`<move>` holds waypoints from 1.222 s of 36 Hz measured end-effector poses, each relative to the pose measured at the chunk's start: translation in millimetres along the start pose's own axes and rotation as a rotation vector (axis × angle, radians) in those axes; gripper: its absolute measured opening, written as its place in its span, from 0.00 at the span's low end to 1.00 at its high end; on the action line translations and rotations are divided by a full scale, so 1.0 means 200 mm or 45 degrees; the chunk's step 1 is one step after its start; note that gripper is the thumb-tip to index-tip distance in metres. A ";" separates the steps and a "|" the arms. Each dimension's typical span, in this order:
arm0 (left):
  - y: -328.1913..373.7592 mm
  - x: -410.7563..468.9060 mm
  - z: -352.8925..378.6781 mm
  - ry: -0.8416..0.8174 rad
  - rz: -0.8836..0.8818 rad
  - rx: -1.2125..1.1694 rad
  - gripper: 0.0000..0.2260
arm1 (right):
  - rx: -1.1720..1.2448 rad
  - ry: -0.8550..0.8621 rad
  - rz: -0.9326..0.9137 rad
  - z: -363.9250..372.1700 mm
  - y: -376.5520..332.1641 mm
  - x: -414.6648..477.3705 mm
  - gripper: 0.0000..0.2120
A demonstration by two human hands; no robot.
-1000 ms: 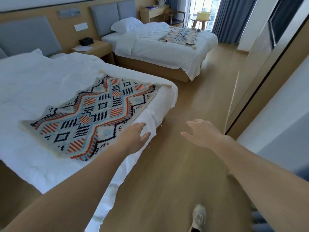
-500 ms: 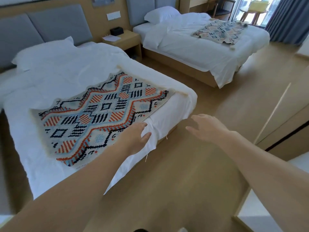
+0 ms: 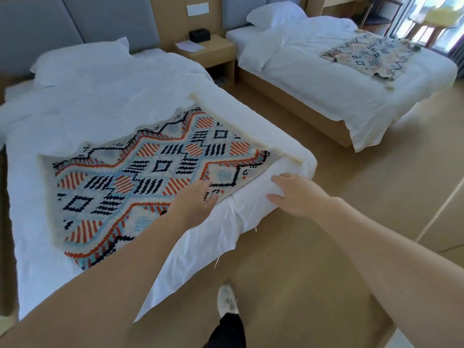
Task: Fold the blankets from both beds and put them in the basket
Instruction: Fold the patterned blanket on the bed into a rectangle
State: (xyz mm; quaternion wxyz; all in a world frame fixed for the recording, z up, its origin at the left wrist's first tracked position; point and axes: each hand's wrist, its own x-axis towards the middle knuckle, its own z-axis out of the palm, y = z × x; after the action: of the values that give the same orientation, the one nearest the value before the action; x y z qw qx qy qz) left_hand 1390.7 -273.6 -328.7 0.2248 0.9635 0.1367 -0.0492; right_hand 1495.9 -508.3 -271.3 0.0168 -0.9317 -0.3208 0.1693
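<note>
A patterned blanket (image 3: 140, 182) in orange, blue and black lies flat on the foot of the near bed (image 3: 100, 96). My left hand (image 3: 194, 200) rests on its near edge, fingers spread, gripping nothing. My right hand (image 3: 296, 193) hovers open over the white sheet at the bed's corner, just right of the blanket. A second patterned blanket (image 3: 369, 55) lies rumpled on the far bed (image 3: 326, 79). A yellow basket (image 3: 444, 15) shows blurred at the top right, on a small table by the window.
A wooden nightstand (image 3: 213, 52) with a black box and paper stands between the beds. Wooden floor (image 3: 326, 247) runs along the beds' feet. A wardrobe panel (image 3: 447, 222) borders the right. My foot in a white shoe (image 3: 226, 300) is on the floor below.
I have stepped closer and turned toward the near bed. My left hand slid onto the blanket's edge, and my right hand moved left over the bed corner.
</note>
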 end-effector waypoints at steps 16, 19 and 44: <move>-0.27 0.86 -0.26 -0.040 -0.105 -0.022 0.25 | -0.066 -0.033 -0.157 -0.29 0.05 1.09 0.20; -0.34 0.97 -0.26 -0.033 -0.156 -0.018 0.26 | -0.100 -0.030 -0.214 -0.34 0.04 1.28 0.20; -0.34 2.17 -0.10 0.024 -0.809 -0.026 0.25 | -0.314 -0.307 -0.688 -0.44 0.41 2.98 0.25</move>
State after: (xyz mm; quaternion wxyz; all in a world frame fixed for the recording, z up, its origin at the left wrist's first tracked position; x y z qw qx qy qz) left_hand 1787.0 -101.5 -406.9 0.2063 0.8707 0.4335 -0.1067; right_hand 2012.8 -207.2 -381.3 -0.0900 -0.7810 -0.5745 0.2279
